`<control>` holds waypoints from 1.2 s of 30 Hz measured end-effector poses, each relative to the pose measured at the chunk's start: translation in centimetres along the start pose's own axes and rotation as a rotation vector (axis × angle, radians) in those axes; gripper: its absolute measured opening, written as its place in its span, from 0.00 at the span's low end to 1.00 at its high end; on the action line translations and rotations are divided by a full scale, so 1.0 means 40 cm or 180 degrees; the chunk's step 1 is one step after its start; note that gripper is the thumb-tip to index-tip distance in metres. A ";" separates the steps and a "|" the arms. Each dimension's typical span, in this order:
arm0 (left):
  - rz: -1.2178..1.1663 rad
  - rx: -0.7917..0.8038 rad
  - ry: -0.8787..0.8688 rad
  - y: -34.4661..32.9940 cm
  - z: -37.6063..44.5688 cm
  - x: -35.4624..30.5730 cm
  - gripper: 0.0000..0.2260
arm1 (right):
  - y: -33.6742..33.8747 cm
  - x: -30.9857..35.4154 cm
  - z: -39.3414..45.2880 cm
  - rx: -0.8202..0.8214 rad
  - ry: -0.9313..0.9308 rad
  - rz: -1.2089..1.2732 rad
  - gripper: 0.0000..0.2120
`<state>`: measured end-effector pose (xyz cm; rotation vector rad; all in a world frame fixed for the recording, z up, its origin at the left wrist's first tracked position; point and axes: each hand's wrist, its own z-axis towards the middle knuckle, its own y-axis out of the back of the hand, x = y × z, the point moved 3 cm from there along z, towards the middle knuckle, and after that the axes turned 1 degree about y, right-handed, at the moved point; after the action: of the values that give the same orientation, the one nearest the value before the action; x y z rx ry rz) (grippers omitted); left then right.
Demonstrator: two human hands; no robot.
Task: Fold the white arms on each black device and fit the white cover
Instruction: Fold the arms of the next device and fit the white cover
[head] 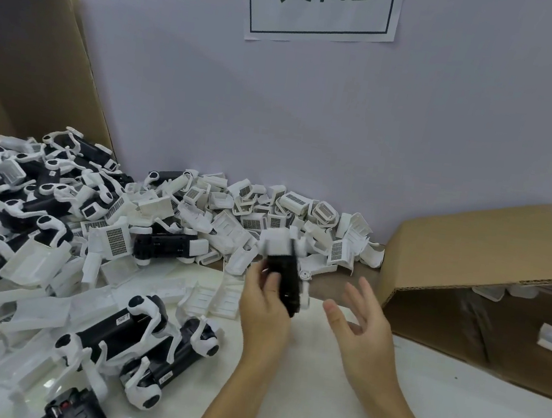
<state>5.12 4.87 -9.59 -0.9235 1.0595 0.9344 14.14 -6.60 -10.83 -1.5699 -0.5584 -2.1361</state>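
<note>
We are gripping the black device point(284, 280), white cover point(277, 242) fitted, in our left hand point(263, 307); our right hand point(362, 325) is hovering beside it, fingers spread.

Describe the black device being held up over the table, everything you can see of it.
The black device is a long, dark, hard-looking plastic body, motion-blurred, held above the white table in front of the pile of white covers. It stands roughly upright, tilted slightly. A white piece sits on its upper end, and thin white parts show along its right side and lower end. The left hand grips its lower half, thumb across the front. The right hand is open beside it, not touching.
</note>
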 end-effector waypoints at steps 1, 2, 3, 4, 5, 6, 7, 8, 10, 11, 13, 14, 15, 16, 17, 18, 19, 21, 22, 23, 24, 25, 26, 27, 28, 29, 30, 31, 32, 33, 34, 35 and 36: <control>-0.0209 -0.0242 0.0380 0.008 0.009 0.009 0.10 | 0.002 -0.002 0.000 -0.0029 -0.0014 -0.0051 0.39; -0.0546 -0.0363 0.0757 0.014 0.019 0.022 0.13 | 0.002 -0.002 0.001 -0.0038 -0.0021 -0.0097 0.35; -0.1086 -0.0387 0.1106 0.017 0.025 0.025 0.14 | 0.002 -0.001 0.002 -0.0035 -0.0028 -0.0128 0.31; -0.1715 -0.0324 0.1405 0.017 0.025 0.023 0.16 | 0.000 -0.001 0.003 -0.0032 -0.0041 -0.0131 0.28; -0.2225 -0.0287 0.1638 0.016 0.026 0.019 0.18 | 0.000 0.000 0.003 -0.0032 -0.0064 -0.0121 0.25; -0.2472 -0.0191 0.1767 0.013 0.026 0.015 0.19 | 0.000 -0.001 0.003 -0.0034 -0.0095 -0.0117 0.22; -0.2447 -0.0077 0.1811 0.009 0.023 0.009 0.18 | -0.001 -0.001 0.004 -0.0036 -0.0128 -0.0134 0.19; -0.2320 0.0063 0.1791 0.005 0.019 0.004 0.15 | -0.001 -0.001 0.004 -0.0033 -0.0156 -0.0162 0.16; -0.2103 0.0207 0.1806 -0.003 0.015 0.007 0.14 | -0.003 -0.004 0.004 0.0003 -0.0189 -0.0257 0.11; -0.2092 0.0252 0.1846 -0.005 0.013 0.007 0.12 | -0.004 -0.005 0.004 0.0039 -0.0196 -0.0320 0.11; -0.2165 0.0393 0.1890 -0.008 0.008 0.005 0.09 | -0.009 -0.007 0.001 0.0147 -0.0186 -0.0391 0.13; -0.2173 0.0477 0.1865 -0.009 0.006 0.003 0.09 | -0.012 -0.006 -0.001 0.0210 -0.0156 -0.0410 0.15; -0.2093 0.0556 0.1819 -0.009 0.005 0.004 0.10 | -0.015 -0.005 -0.002 0.0275 -0.0113 -0.0444 0.16; -0.1990 0.0632 0.1761 -0.008 0.005 0.006 0.11 | -0.019 -0.003 -0.003 0.0349 -0.0074 -0.0492 0.18; -0.1870 0.0683 0.1709 -0.009 0.005 0.008 0.12 | -0.022 -0.002 -0.004 0.0432 -0.0043 -0.0540 0.20; -0.1767 0.0725 0.1676 -0.011 0.005 0.010 0.12 | -0.025 -0.002 -0.004 0.0516 -0.0015 -0.0555 0.20; -0.1670 0.0751 0.1663 -0.013 0.004 0.012 0.13 | -0.026 -0.001 -0.005 0.0592 0.0007 -0.0527 0.19; -0.1458 0.0824 0.1605 -0.015 0.000 0.012 0.13 | -0.027 0.000 -0.005 0.0702 0.0027 -0.0400 0.17; -0.1375 0.0870 0.1555 -0.015 -0.002 0.012 0.13 | -0.026 0.002 -0.005 0.0733 0.0026 -0.0335 0.16; -0.1338 0.0916 0.1507 -0.016 -0.004 0.012 0.13 | -0.026 0.003 -0.005 0.0740 0.0026 -0.0289 0.14; -0.1338 0.0974 0.1469 -0.017 -0.006 0.011 0.13 | -0.024 0.005 -0.003 0.0721 0.0031 -0.0259 0.12; -0.1339 0.1043 0.1443 -0.019 -0.009 0.008 0.13 | -0.023 0.006 -0.002 0.0675 0.0034 -0.0256 0.11; -0.1316 0.1113 0.1421 -0.022 -0.012 0.006 0.12 | -0.021 0.006 -0.001 0.0617 0.0028 -0.0276 0.10; -0.1266 0.1174 0.1396 -0.025 -0.014 0.006 0.12 | -0.020 0.005 0.000 0.0561 0.0014 -0.0315 0.09; -0.1208 0.1221 0.1367 -0.027 -0.015 0.006 0.11 | -0.019 0.004 0.001 0.0523 -0.0005 -0.0352 0.09; -0.1153 0.1250 0.1334 -0.029 -0.015 0.007 0.10 | -0.019 0.003 0.002 0.0510 -0.0025 -0.0378 0.10; -0.1107 0.1265 0.1297 -0.031 -0.014 0.009 0.09 | -0.019 0.002 0.002 0.0520 -0.0042 -0.0391 0.10; -0.1082 0.1270 0.1256 -0.031 -0.014 0.011 0.08 | -0.018 0.001 0.003 0.0543 -0.0055 -0.0412 0.11; -0.1080 0.1270 0.1217 -0.032 -0.013 0.013 0.08 | -0.017 0.001 0.003 0.0575 -0.0065 -0.0438 0.12; -0.1094 0.1262 0.1190 -0.033 -0.013 0.014 0.07 | -0.016 0.001 0.004 0.0612 -0.0079 -0.0461 0.13; -0.1111 0.1249 0.1179 -0.033 -0.013 0.016 0.07 | -0.015 0.000 0.005 0.0651 -0.0100 -0.0474 0.14; -0.1122 0.1242 0.1176 -0.034 -0.014 0.016 0.07 | -0.014 -0.001 0.005 0.0676 -0.0124 -0.0477 0.14; -0.1127 0.1245 0.1167 -0.034 -0.014 0.016 0.07 | -0.014 -0.001 0.004 0.0686 -0.0145 -0.0469 0.14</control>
<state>6.37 4.01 -10.14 -0.9286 1.2787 0.2521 13.99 -6.03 -10.87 -1.5016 -0.9128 -2.0678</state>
